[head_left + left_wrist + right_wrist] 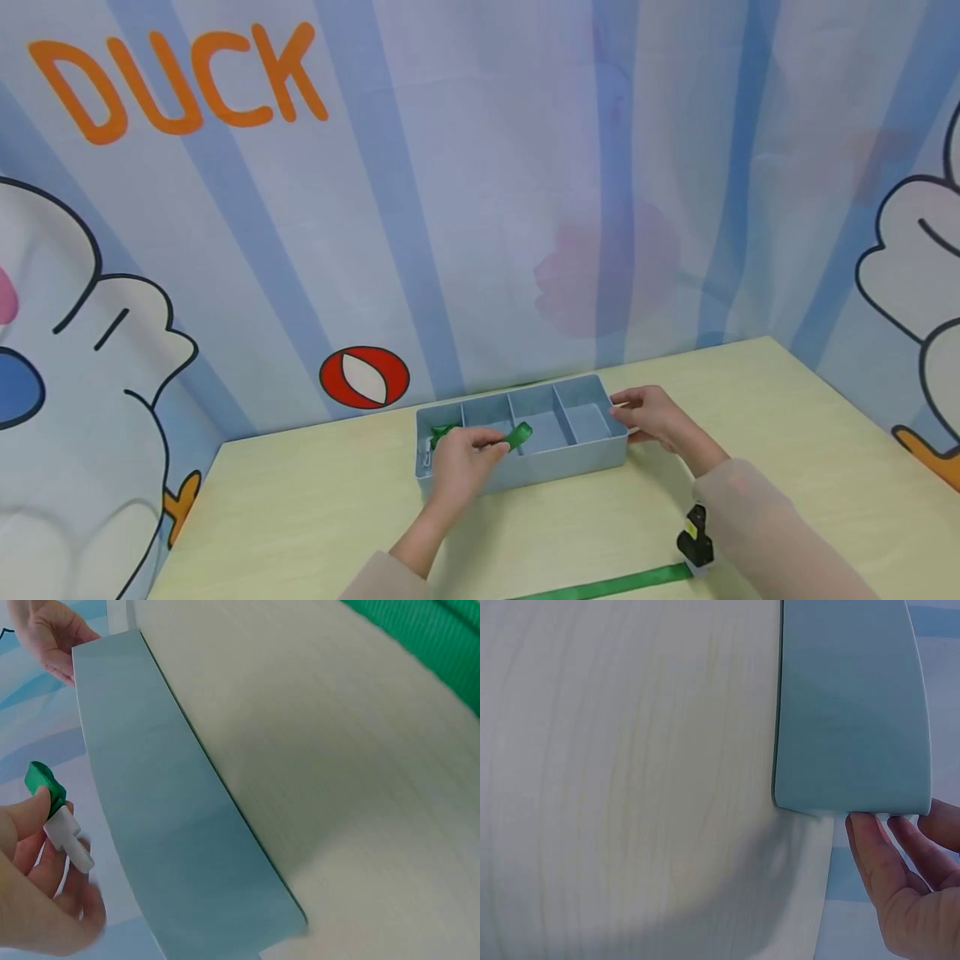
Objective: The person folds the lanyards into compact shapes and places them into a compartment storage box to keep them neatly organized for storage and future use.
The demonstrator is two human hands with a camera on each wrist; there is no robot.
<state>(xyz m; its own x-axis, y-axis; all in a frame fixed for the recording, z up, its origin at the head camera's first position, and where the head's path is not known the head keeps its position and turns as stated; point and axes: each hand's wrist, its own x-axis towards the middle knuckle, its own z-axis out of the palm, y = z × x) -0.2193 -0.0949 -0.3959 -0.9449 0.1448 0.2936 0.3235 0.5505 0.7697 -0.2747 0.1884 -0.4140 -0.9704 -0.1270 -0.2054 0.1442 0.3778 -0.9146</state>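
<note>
My left hand [461, 467] is in front of a blue-grey divided box [525, 471], above its near wall. Its thumb and fingers pinch a small white plastic piece [69, 838] with folded green ribbon [45, 784] at one end; in the head view only the green part shows. My right hand [652, 417] holds the right end of the box, thumb at the rim and fingers against the outside of the end wall. Another green ribbon piece with something white [441, 435] lies in the leftmost compartment, partly hidden by my left hand.
The box stands on a pale wood-grain table [315, 500], close to a striped cartoon curtain [480, 208] at the back. A long green ribbon [600, 587] runs along the bottom of the head view to a black device [695, 537] by the right sleeve.
</note>
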